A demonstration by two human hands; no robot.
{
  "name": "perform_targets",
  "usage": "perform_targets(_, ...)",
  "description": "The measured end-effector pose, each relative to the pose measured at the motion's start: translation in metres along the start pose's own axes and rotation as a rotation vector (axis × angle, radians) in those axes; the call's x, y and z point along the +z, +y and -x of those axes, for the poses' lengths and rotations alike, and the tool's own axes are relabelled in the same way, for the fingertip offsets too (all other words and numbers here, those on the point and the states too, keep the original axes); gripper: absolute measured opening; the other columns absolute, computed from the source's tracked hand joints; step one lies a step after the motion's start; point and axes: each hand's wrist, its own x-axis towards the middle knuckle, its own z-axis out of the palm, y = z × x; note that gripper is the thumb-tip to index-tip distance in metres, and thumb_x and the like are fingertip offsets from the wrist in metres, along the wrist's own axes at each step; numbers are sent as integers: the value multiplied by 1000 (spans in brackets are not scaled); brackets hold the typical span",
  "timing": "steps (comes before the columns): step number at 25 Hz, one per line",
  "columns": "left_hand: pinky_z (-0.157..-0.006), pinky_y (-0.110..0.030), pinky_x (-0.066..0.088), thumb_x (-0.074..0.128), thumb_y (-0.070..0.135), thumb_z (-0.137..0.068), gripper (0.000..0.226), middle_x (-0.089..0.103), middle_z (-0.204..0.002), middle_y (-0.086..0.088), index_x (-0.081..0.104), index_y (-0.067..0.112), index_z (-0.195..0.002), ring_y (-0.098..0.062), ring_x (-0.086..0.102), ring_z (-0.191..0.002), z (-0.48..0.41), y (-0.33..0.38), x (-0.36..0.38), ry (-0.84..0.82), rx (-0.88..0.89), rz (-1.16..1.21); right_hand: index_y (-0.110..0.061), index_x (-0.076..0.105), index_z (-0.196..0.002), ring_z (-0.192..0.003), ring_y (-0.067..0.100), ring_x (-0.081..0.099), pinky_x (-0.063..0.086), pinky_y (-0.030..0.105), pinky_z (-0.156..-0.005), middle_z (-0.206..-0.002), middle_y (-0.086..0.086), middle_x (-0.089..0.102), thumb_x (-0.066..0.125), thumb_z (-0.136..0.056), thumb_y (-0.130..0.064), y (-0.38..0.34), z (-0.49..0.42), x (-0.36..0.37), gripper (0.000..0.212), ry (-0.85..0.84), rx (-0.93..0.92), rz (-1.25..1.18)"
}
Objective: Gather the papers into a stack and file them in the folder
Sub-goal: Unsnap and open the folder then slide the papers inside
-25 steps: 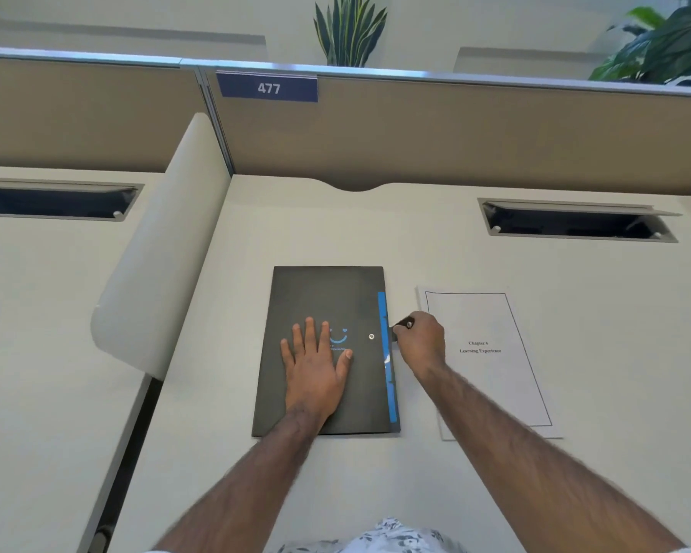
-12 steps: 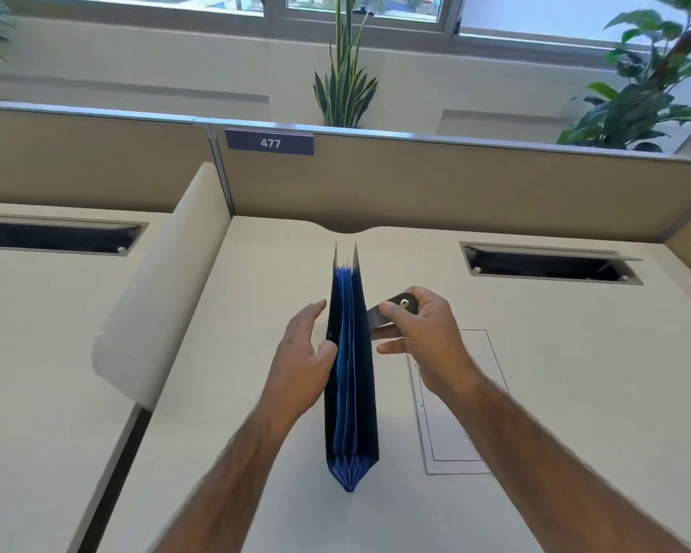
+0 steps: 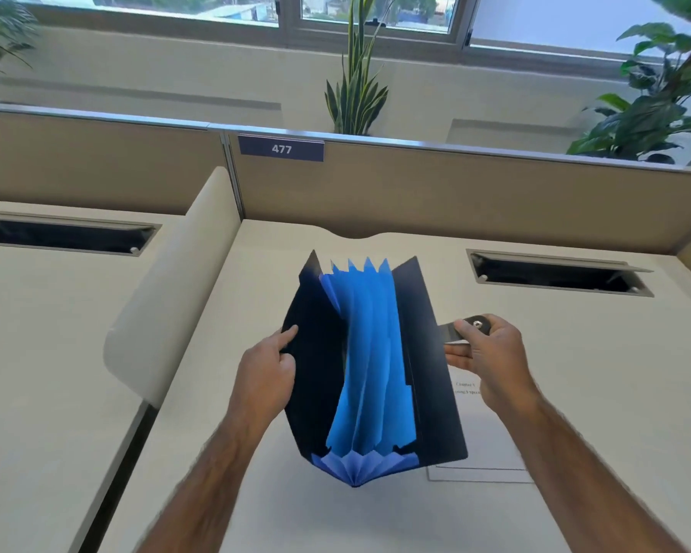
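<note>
A black expanding folder [image 3: 427, 377] with blue accordion pockets [image 3: 370, 365] is held upright above the desk, spread wide open. My left hand [image 3: 266, 373] grips its left cover at the edge. My right hand [image 3: 485, 353] pinches the black snap strap [image 3: 461, 329] on the right cover. The stack of white papers [image 3: 483, 449] lies flat on the desk under my right forearm, partly hidden by the folder and hand; a thin printed frame and a few title words show.
Pale desk [image 3: 575, 393] with a cable slot [image 3: 555, 273] at the back right. A curved white divider [image 3: 168, 297] stands on the left, with another desk and slot [image 3: 64, 235] beyond it. A tan partition wall labelled 477 [image 3: 281, 148] closes the back; plants stand behind it.
The folder went from lying flat and closed to standing upright, then fanned open as my hands pulled its covers apart. The view tilted upward.
</note>
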Motion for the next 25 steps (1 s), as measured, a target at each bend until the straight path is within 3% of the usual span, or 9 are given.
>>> perform_targets(3, -35, -14, 37, 41, 0, -96, 56, 74, -119, -7, 59, 24, -144, -1, 52, -39, -2, -1, -5, 27, -33, -40, -4, 64, -106, -78, 35, 79, 64, 49, -80, -104, 25, 73, 65, -98, -13, 12, -5, -11, 12, 47, 26, 26)
perform_targets(6, -41, -11, 38, 47, 21, -99, 44, 76, -85, 6, 63, 22, -140, 1, 53, -41, 2, 13, 2, 13, -17, -55, -6, 64, -98, -76, 34, 79, 65, 45, -73, -94, 22, 76, 65, -98, -15, 13, 1, -5, 10, -16, -29, -8)
perform_targets(7, -50, -7, 40, 49, 37, -99, 46, 74, -80, 11, 64, 21, -139, 4, 58, -50, 3, 22, 4, 6, -10, -74, -6, 64, -95, -75, 33, 79, 66, 40, -67, -89, 19, 77, 66, -98, -16, 11, 3, 0, 10, -39, -57, -9)
perform_targets(9, -82, -16, 48, 50, 69, -89, 70, 76, -112, 12, 63, 21, -139, 1, 69, -97, 2, 38, 11, -36, -10, -126, -7, 61, -88, -72, 33, 79, 64, 35, -60, -82, 15, 77, 67, -97, -17, 7, 6, 7, 14, -72, -96, -19)
perform_targets(11, -94, -31, 51, 55, 73, -83, 71, 70, -130, 7, 67, 24, -133, -14, 67, -117, 4, 52, 18, -77, -16, -204, -9, 59, -84, -72, 33, 79, 64, 35, -59, -81, 15, 77, 67, -97, -16, 3, 7, 13, 17, -93, -113, -26)
perform_targets(15, -56, -31, 48, 58, 36, -83, 22, 67, -75, -1, 63, 16, -77, -19, 58, -60, 8, 68, 27, -15, -12, -289, -3, 61, -88, -70, 31, 79, 65, 35, -60, -83, 13, 76, 67, -97, -17, 2, 7, 9, 18, -80, -111, -2)
perform_targets(19, -50, -30, 34, 57, 25, -87, 20, 56, -76, 0, 48, 14, -73, -16, 48, -57, 6, 72, 33, -18, 62, -397, -7, 67, -87, -71, 32, 78, 64, 34, -59, -77, 5, 79, 66, -97, -19, 2, 7, 5, 16, -134, -80, 9)
perform_targets(22, -52, -31, 37, 54, 15, -85, 11, 57, -76, -1, 48, 14, -77, -18, 48, -60, 0, 66, 30, -26, 68, -343, 1, 57, -81, -70, 32, 78, 64, 34, -58, -73, 9, 76, 64, -96, -14, 4, 6, 2, 23, -56, -76, -1)
perform_targets(25, -52, -34, 43, 53, 8, -86, 9, 60, -78, -4, 48, 16, -83, -19, 52, -61, -7, 48, 18, -26, 10, -321, -13, 50, -72, -72, 31, 79, 65, 37, -61, -81, 17, 68, 62, -97, -10, 8, 3, -8, 28, 55, -65, -29)
